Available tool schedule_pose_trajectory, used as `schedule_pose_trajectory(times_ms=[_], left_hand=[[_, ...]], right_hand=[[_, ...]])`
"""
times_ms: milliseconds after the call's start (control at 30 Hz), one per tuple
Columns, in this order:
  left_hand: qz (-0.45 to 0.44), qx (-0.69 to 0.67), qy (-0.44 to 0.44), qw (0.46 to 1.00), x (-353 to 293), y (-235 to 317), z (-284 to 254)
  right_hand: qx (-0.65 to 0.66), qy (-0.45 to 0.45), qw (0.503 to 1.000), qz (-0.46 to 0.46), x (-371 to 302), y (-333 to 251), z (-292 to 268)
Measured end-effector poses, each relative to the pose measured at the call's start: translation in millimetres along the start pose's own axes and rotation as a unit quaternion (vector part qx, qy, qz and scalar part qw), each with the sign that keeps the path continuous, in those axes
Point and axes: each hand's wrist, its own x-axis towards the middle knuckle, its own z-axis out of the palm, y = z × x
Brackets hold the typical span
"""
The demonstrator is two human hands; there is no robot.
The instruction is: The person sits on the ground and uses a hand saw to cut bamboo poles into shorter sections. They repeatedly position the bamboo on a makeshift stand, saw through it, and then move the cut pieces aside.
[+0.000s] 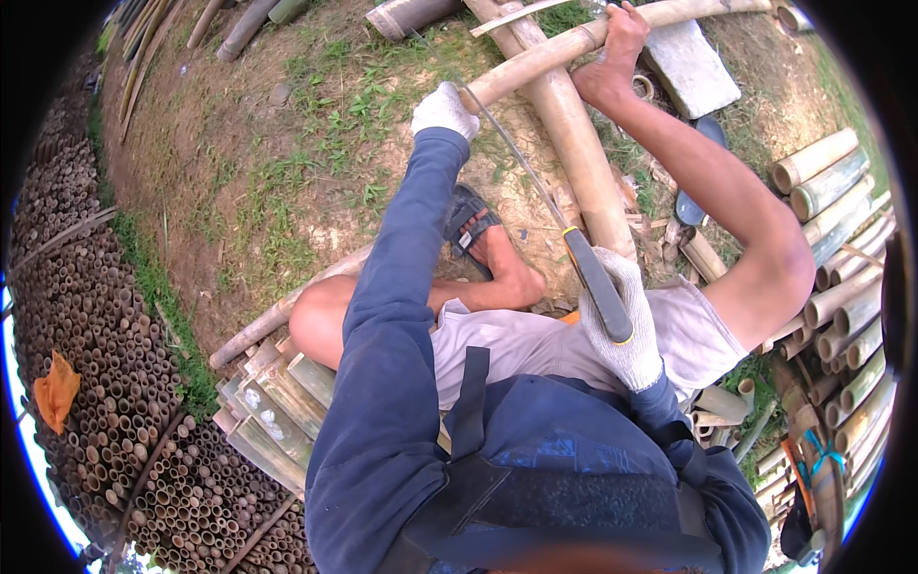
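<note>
A bamboo pole (pixel 545 62) lies across a thicker bamboo pole (pixel 579 143) on the ground ahead of me. My left hand (pixel 446 112), in a white knit glove, is closed at the near-left end of the upper pole; part of its fingers is hidden. My gloved right hand (pixel 626 325) grips the black-and-yellow handle of a hand saw (pixel 516 153). From there the thin blade runs up and left to that same pole end, beside my left hand. My bare right foot (pixel 623 43) presses on the upper pole farther along.
A pale stone block (pixel 693 72) and a loose sandal (pixel 708 143) lie beyond my right shin. Cut bamboo lengths (pixel 827 177) are piled at right, and a large stack of bamboo (pixel 105 383) fills the left. Split bamboo (pixel 273 402) is under me.
</note>
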Motion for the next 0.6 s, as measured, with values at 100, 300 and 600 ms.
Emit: schedule_pose_trajectory(times_ms=[100,300,600], left_hand=[[-0.002,0.000,0.008,1.000,1.1,-0.4,1.9],[0.015,-0.019,0.024,0.999,-1.5,-1.3,-1.1],[0.015,-0.004,0.030,0.999,1.7,-3.6,7.7]], right_hand=[[0.002,0.027,0.999,-0.041,38.5,6.6,16.0],[0.089,0.011,0.994,-0.068,99.0,31.6,59.4],[-0.025,-0.015,1.000,0.007,-32.0,-6.1,-17.0]])
